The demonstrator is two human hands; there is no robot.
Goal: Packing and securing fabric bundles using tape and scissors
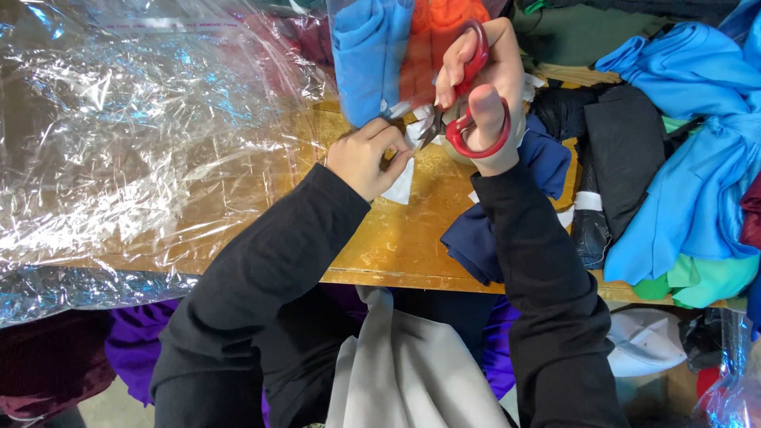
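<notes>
My right hand (490, 87) grips red-handled scissors (468, 95), thumb and fingers through the loops, blades pointing left and down at a small white piece (403, 186) of paper or cloth. My left hand (366, 155) pinches that white piece on the yellow wooden table (396, 238). Both arms wear black sleeves. More white scraps lie around the scissor blades. A blue folded cloth (366, 55) and an orange cloth (432, 40) lie just beyond the hands.
Crinkled clear plastic sheeting (135, 143) covers the table's left half. A navy cloth (483, 230) lies under my right forearm. Black (626, 150), bright blue (697, 143) and green (705, 281) fabrics pile on the right. Grey cloth (412, 372) drapes over my lap.
</notes>
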